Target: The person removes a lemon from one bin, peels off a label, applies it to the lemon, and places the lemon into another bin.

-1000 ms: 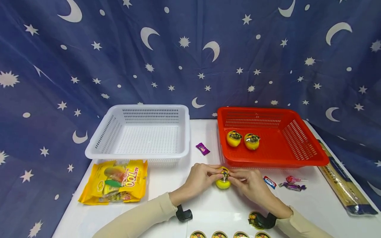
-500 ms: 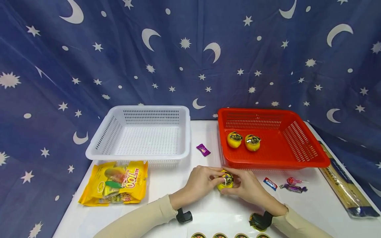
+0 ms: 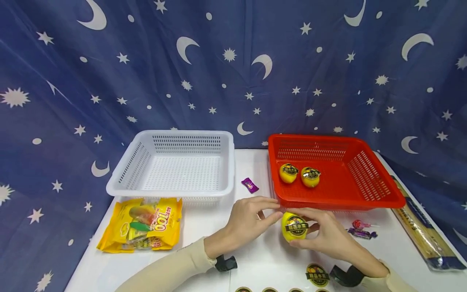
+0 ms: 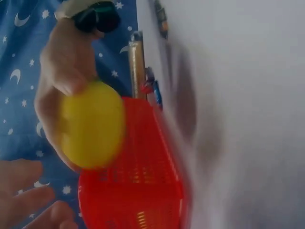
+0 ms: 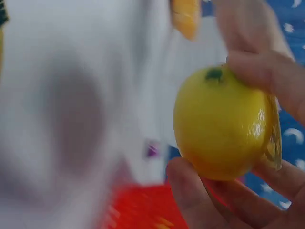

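In the head view my right hand point(image 3: 324, 231) holds a yellow lemon point(image 3: 294, 227) between thumb and fingers, just in front of the red basket. A round black-and-gold label point(image 3: 296, 228) is stuck on its side, facing the head camera. The right wrist view shows the smooth lemon point(image 5: 221, 124) with a green stem spot, and the label's clear edge standing out beside the fingers. My left hand point(image 3: 246, 219) is left of the lemon with loosely bent fingers, holding nothing; in the left wrist view its fingers point(image 4: 28, 195) are apart from the fruit.
Two labelled lemons point(image 3: 310, 177) lie in the red basket point(image 3: 339, 207). A white basket point(image 3: 169, 192) and a yellow candy bag point(image 3: 142, 225) are left. Wrapped candies point(image 3: 361, 233), a purple candy point(image 3: 249, 185) and a long package point(image 3: 430, 231) lie around. Round labels point(image 3: 317, 275) are at the front.
Both hands were on the lemon; the left has let go. My right hand has moved right with the lemon, turning its label toward the head camera. The front label is now uncovered.
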`<state>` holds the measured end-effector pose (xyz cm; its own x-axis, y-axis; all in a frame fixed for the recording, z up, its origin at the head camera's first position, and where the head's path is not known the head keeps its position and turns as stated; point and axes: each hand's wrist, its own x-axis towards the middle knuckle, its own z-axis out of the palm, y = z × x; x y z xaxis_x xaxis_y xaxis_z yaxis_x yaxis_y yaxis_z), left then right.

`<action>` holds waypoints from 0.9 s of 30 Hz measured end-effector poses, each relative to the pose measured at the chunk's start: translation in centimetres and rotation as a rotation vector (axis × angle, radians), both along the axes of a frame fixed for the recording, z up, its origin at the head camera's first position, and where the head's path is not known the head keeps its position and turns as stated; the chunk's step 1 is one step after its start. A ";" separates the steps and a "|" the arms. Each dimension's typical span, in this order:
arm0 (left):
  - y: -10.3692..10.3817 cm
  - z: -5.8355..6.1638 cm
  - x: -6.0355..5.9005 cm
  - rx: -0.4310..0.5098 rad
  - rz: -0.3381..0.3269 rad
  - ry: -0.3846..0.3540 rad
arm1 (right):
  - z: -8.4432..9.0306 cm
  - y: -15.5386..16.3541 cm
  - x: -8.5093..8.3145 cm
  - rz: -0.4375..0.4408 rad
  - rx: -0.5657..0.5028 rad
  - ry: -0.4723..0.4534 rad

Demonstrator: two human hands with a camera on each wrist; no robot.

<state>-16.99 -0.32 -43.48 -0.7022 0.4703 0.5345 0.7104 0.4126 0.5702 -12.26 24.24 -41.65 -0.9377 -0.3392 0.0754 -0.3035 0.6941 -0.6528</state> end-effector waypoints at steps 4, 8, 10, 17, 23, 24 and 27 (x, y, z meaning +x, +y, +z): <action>0.3 0.6 -1.0 0.013 0.066 0.074 | 3.8 2.7 -0.2 -0.043 0.026 0.105; 0.9 0.6 -2.0 -0.087 0.123 0.094 | 6.8 6.5 -2.5 -0.100 0.061 0.169; 1.3 0.5 -2.4 -0.136 0.138 0.084 | 7.6 8.4 -4.2 -0.121 0.081 0.159; 2.2 -0.4 -2.8 -0.170 0.186 0.102 | 6.4 12.7 -10.2 -0.136 0.200 0.090; 2.4 -0.5 -2.9 -0.170 0.206 0.131 | 4.5 14.3 -14.1 -0.129 0.227 -0.084; 2.4 -0.5 -2.9 -0.175 0.209 0.129 | 4.3 14.4 -14.6 -0.124 0.231 -0.113; 2.3 -0.5 -2.9 -0.185 0.218 0.129 | 3.8 14.6 -15.8 -0.087 0.240 -0.172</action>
<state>-19.92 1.95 -43.97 -0.7292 0.4138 0.5451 0.6554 0.6516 0.3820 -28.01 38.89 -37.90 -0.9560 -0.2463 -0.1592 -0.1359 0.8531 -0.5038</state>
